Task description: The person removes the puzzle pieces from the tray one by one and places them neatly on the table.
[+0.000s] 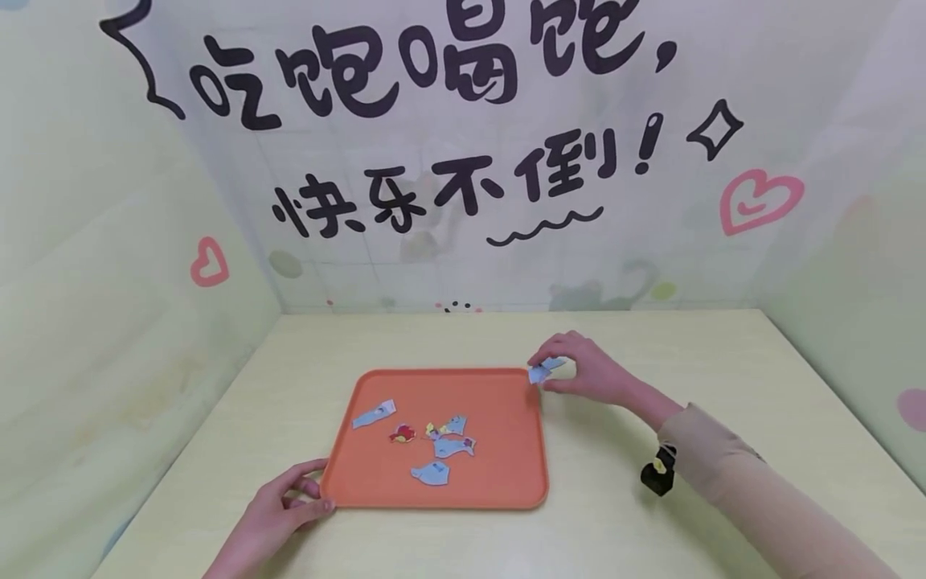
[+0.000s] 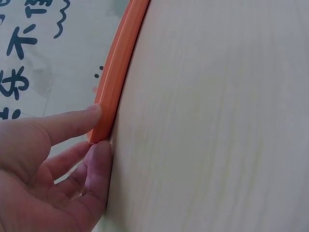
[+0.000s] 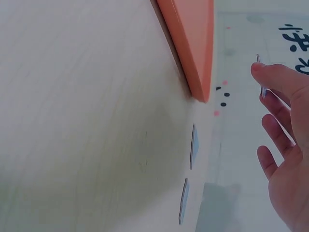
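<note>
My left hand (image 1: 285, 503) grips the front left corner of an orange tray (image 1: 499, 482), thumb and fingers at its rim. In the left wrist view the thumb (image 2: 94, 115) presses the tray's rim (image 2: 116, 72), fingers curled beside the corner. Over the back right corner of the tray, my right hand (image 1: 582, 370) pinches a thin light-blue puzzle piece (image 1: 538, 373). The right wrist view shows this piece edge-on (image 3: 263, 91) between thumb and fingers. Two more flat pieces, one nearer the tray (image 3: 194, 147) and one farther (image 3: 183, 201), lie on the table outside it.
On the tray lie several loose printed pieces: a long blue one (image 1: 374, 413), a red one (image 1: 403, 434), a tailed one (image 1: 454, 446) and a front one (image 1: 432, 473). A small black object (image 1: 658, 476) shows beside the right sleeve (image 1: 712, 458). A printed backdrop (image 1: 448, 265) stands behind the table (image 1: 637, 338).
</note>
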A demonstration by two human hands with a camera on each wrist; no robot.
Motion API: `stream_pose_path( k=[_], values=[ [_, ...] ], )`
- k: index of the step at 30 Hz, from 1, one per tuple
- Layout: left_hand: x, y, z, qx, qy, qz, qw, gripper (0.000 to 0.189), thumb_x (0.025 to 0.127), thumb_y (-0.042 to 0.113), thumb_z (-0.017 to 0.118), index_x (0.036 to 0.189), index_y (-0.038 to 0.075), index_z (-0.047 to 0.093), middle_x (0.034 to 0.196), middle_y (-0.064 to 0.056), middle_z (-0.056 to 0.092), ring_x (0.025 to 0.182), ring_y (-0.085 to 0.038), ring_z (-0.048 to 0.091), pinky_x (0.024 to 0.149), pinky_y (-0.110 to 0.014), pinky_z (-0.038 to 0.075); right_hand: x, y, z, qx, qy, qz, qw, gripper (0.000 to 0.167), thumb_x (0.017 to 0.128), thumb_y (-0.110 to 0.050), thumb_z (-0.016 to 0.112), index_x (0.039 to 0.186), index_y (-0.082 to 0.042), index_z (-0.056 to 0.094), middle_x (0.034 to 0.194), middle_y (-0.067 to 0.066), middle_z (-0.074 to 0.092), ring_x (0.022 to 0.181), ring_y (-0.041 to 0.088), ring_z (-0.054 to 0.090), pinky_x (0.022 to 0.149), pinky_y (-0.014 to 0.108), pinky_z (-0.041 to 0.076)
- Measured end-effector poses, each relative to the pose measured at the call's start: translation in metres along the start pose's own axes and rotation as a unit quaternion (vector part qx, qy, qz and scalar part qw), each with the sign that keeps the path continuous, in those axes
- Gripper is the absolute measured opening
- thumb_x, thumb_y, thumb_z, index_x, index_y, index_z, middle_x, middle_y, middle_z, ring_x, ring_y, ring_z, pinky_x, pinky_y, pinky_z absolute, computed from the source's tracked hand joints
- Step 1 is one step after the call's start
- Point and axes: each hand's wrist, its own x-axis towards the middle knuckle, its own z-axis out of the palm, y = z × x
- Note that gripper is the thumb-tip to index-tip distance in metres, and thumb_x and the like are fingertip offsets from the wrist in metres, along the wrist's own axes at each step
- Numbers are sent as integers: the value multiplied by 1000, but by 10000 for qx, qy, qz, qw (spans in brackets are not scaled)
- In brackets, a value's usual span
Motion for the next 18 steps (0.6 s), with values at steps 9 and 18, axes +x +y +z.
stream_pose_path(
  k=[9,18],
  values=[
    [1,0,-1,33,15,10,10000,66,84,22,78,142,8,50,101,-4,62,75,-15,52,65,-24,44,-16,28,-28,-208,401,695,9966,33,82,-10,80,113,-10,72,115,5,69,107,31,56,92,51,43],
    [0,-1,0,19,-18,6,10000,65,84,23,78,142,8,51,99,-3,62,72,-15,52,64,-23,45,-31,50,-48,-299,633,1317,9888,37,85,-10,77,121,-8,68,125,12,65,115,39,55,97,58,42]
  ],
)
